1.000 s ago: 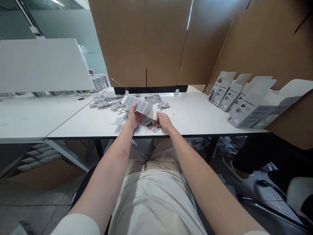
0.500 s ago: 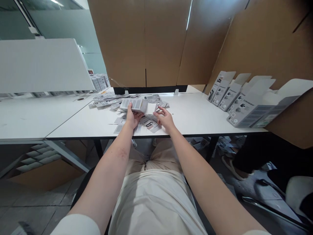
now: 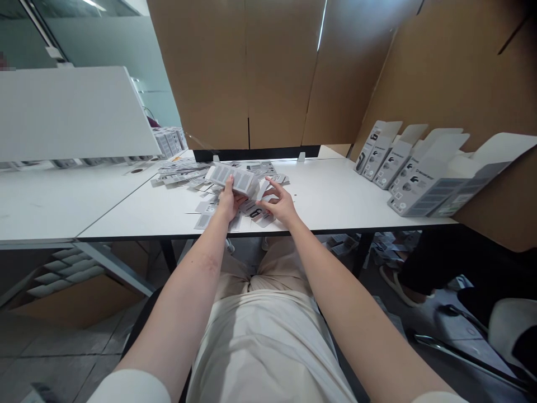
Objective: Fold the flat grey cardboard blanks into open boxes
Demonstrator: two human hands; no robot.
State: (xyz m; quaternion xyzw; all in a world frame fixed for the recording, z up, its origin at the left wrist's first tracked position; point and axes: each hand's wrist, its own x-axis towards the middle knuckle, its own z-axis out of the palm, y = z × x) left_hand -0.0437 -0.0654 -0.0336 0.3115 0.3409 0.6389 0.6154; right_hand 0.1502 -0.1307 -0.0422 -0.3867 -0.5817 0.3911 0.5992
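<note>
Over the middle of the white table, my left hand (image 3: 229,201) grips a small white and grey printed carton (image 3: 232,178), thumb on its upper face and fingers beneath. The carton lies tilted, its flap end (image 3: 262,189) facing right. At that end is my right hand (image 3: 280,204), index finger on the flap's upper edge and thumb low beside it. Flat unfolded cartons (image 3: 184,170) lie heaped behind and under my hands. Some of them (image 3: 205,215) reach toward the table's front edge.
Opened cartons with raised flaps (image 3: 423,179) stand in a row at the right. A cardboard partition (image 3: 277,84) rises behind the table (image 3: 331,207). Below left is a brown box (image 3: 84,296) of cartons. Another person's shoe (image 3: 400,288) and a chair (image 3: 509,330) are at lower right.
The carton has tilted, its right end now lower. The flap has swung from lying out flat to a raised angle as my right fingers shifted left onto it.
</note>
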